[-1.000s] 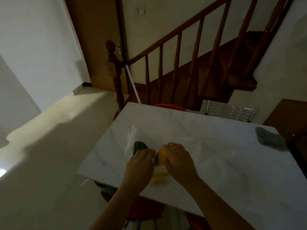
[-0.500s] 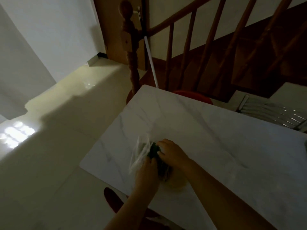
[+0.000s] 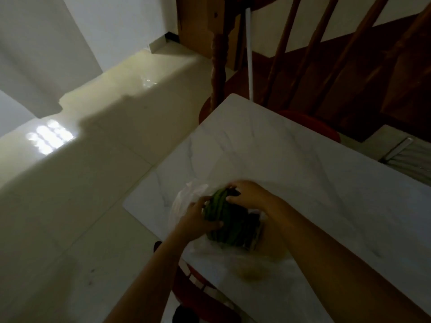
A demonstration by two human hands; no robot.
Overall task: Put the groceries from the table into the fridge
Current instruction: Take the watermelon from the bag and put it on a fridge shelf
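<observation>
A clear plastic bag [image 3: 184,201] lies near the left corner of the white marble table [image 3: 291,159]. In it sits a bundle of green ribbed vegetables [image 3: 221,217], with a blurred yellow item [image 3: 253,272] lower in the bag. My left hand [image 3: 194,219] grips the left side of the green bundle through the bag. My right hand [image 3: 250,194] holds the bundle's top end. The room is dim and the bag's contents are partly blurred.
A wooden stair railing [image 3: 219,57] and a white pole [image 3: 249,50] stand just beyond the table's far edge. Red chairs [image 3: 310,123] are tucked at the far side and below the near edge. A metal chair back [image 3: 405,151] shows at right. Pale tiled floor [image 3: 81,194] lies left.
The view has tilted down and closed in on the table. Both hands have gathered the bag around the green vegetables, and the yellow item has slid lower in the bag.
</observation>
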